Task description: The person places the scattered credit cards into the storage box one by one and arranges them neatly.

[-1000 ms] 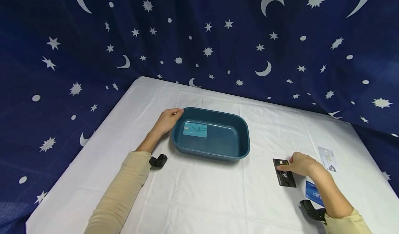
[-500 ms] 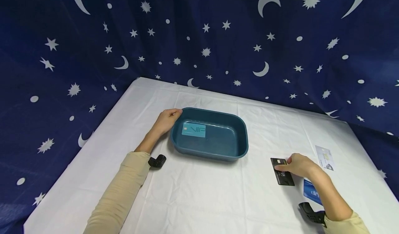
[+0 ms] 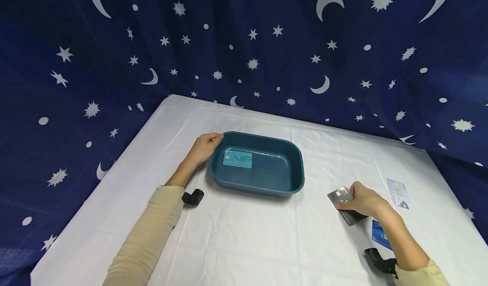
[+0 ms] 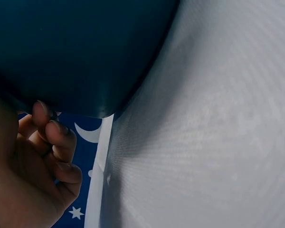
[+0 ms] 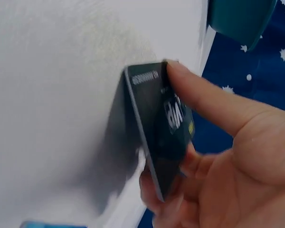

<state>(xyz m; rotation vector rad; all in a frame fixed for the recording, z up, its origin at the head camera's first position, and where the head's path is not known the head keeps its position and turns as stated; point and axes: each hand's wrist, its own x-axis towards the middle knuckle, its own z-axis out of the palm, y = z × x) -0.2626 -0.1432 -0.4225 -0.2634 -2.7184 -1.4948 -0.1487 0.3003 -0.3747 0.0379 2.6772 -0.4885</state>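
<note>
The black card (image 5: 152,109) is the one thing that has plainly changed: half a second ago it lay flat on the cloth (image 3: 244,235) under the right thumb, and now it stands tilted, catching light on its upper face and throwing a shadow beneath. The right hand (image 3: 364,200) pinches it, thumb on one edge and fingertips curled round the opposite side. For the work in hand, this suggests that the pickup has taken hold and the hand now bears the card; whether a corner touches the cloth, I cannot tell. The card is near the right side of the table, well apart from the bin (image 3: 259,188). The left hand (image 3: 203,148) stays as it was, gripping the bin's far left corner, fingers curled at the rim. Inside the bin the teal card (image 3: 237,159) lies flat toward the left end, unmoved. The white card (image 3: 398,193) rests beyond the right hand, and the blue card (image 3: 380,234) lies partly hidden behind the right forearm.
</note>
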